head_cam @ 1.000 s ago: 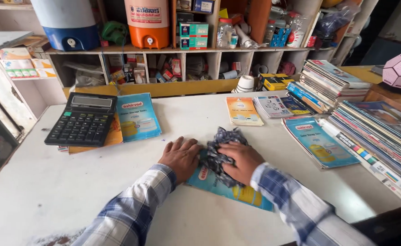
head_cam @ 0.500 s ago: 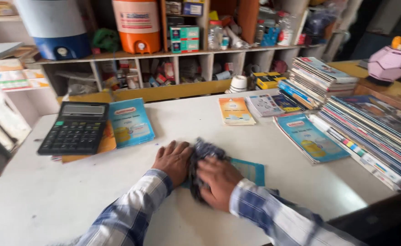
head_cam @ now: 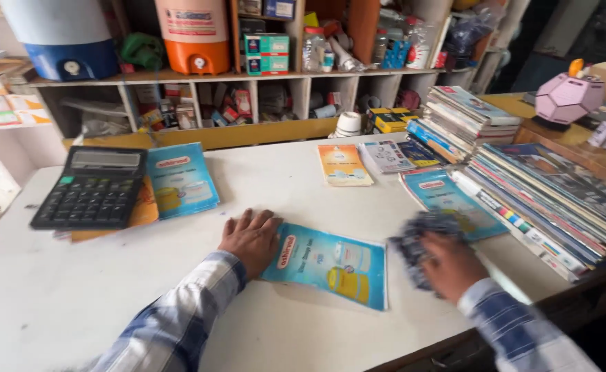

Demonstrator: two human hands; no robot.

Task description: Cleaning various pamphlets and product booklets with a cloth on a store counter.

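A thin blue booklet [head_cam: 330, 263] lies flat on the white counter [head_cam: 62, 303] in front of me. My left hand [head_cam: 251, 238] rests palm down on its left edge, fingers spread. My right hand [head_cam: 449, 265] is off to the right of the booklet, blurred by motion, gripping a dark crumpled cloth [head_cam: 416, 241] that touches the counter near another blue booklet [head_cam: 447, 200]. Both sleeves are blue and white plaid.
A black calculator [head_cam: 93, 187] sits on an orange booklet at the left, beside a blue booklet [head_cam: 180, 179]. An orange-covered booklet [head_cam: 344, 165] lies at the back. Tall stacks of books [head_cam: 551, 193] fill the right side. Shelves with coolers [head_cam: 196, 34] stand behind.
My right hand swept the cloth off the blue booklet to the right, uncovering its cover. My left hand stayed on the booklet's left edge.
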